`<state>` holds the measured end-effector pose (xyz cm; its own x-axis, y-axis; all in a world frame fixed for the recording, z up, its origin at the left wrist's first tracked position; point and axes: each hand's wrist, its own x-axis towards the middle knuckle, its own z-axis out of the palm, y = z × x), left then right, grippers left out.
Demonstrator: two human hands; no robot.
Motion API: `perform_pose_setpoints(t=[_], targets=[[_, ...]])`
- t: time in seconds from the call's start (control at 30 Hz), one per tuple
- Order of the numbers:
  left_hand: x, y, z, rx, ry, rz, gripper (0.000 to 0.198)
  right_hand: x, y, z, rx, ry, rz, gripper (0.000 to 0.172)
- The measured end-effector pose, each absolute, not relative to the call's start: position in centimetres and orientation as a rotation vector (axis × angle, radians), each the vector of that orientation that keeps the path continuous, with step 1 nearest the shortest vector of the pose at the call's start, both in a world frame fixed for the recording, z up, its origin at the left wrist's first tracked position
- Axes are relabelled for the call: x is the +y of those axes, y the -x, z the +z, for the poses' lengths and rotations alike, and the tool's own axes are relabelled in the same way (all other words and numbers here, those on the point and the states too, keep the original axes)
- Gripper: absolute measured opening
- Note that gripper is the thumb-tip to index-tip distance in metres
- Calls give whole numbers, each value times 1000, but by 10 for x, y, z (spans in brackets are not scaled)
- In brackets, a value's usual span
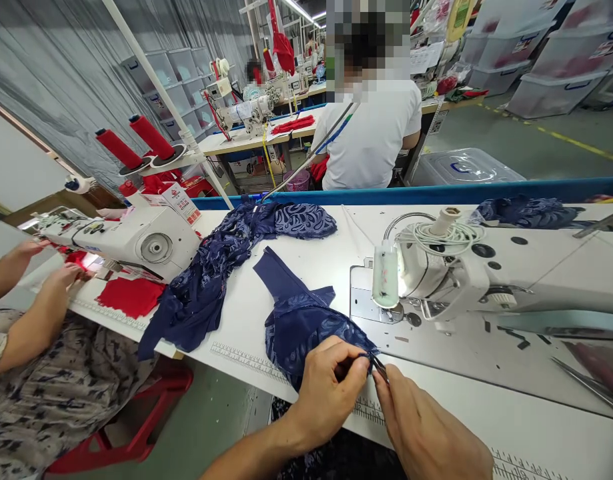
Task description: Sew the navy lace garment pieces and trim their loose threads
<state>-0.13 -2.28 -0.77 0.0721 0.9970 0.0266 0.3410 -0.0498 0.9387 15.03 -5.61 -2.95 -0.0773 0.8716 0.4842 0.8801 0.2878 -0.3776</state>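
Observation:
A navy lace garment piece (299, 320) lies on the white sewing table (466, 400) in front of me. My left hand (329, 390) pinches its right corner, fingers closed on the fabric. My right hand (426, 433) is closed on a small dark metal tool (379, 365), likely thread snips, whose tip meets the fabric at that same corner. The white sewing machine (486, 273) stands just behind and to the right of both hands.
A pile of navy lace pieces (221, 267) lies left on the table. A person at the left works red fabric (131, 297) at another machine (136, 240). A person in a white shirt (371, 133) sits beyond the blue divider. Metal scissors (591, 387) lie at right.

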Motion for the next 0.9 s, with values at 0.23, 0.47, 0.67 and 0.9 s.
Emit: perform_pose_setpoints(t=[0.23,0.47,0.67,0.9], targets=[[-25,1,-8,1376,-1571,997,17,-56,-154,-31,-2030,1594,-50,30],[-23,7,-7,1380,-1559,966,18,-44,-160,-25,-1642,1656,641,34],[-23,6,-5,1389,-1619,940,12,-28,-140,-9,-1286,1585,1102,34],[-19,19,-1,1412,-1679,939,14,-29,-150,-25,-1317,1527,1273,43]])
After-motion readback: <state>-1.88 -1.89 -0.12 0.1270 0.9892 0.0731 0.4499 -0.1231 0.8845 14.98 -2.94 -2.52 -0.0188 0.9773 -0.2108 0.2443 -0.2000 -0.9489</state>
